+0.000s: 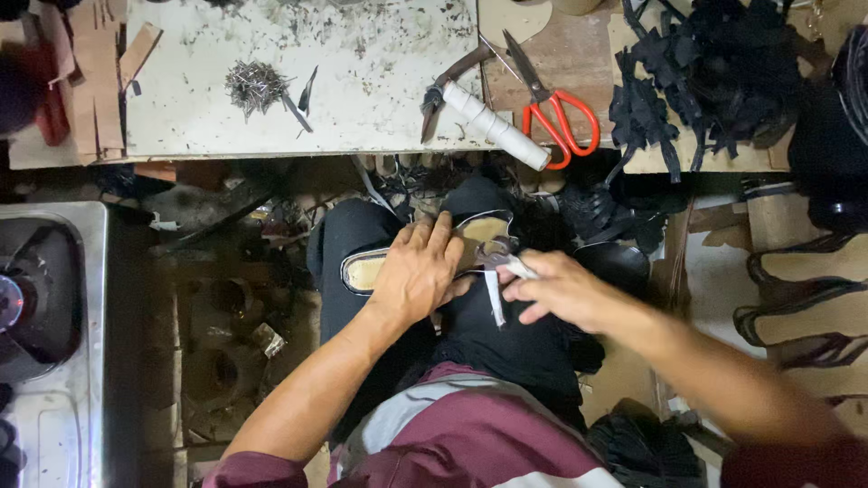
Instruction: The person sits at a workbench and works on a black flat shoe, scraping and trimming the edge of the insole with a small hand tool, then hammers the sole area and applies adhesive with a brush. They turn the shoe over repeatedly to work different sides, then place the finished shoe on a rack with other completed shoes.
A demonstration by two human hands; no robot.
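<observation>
Maroon sleeves and my forearms frame the work on my lap. My left hand [418,271] lies flat, fingers spread, over a sandal sole [372,269] that rests across my dark-trousered thighs, its tan insole face up and edged in black. My right hand [559,289] has its fingers pressed together round a small metal tool [503,260], likely pincers, at the sole's far end, where a pale strap [493,305] hangs down; I cannot tell whether the tool bites the strap or the sole's rim.

I judge the sole light and flexible, stiff enough to keep its shape yet ready to slide on cloth, so it wants a broad palm across the middle and a firm hold near the edge being worked.

Beyond my knees, on the pale, stained workboard [362,90], lie a heap of small nails [253,83], a hammer with a white-wrapped handle [497,126] and orange-handled scissors [553,107]. Black strap offcuts [705,72] pile at the right, with finished soles [805,298] below them. At my left sits a steel gas stove [45,307].
</observation>
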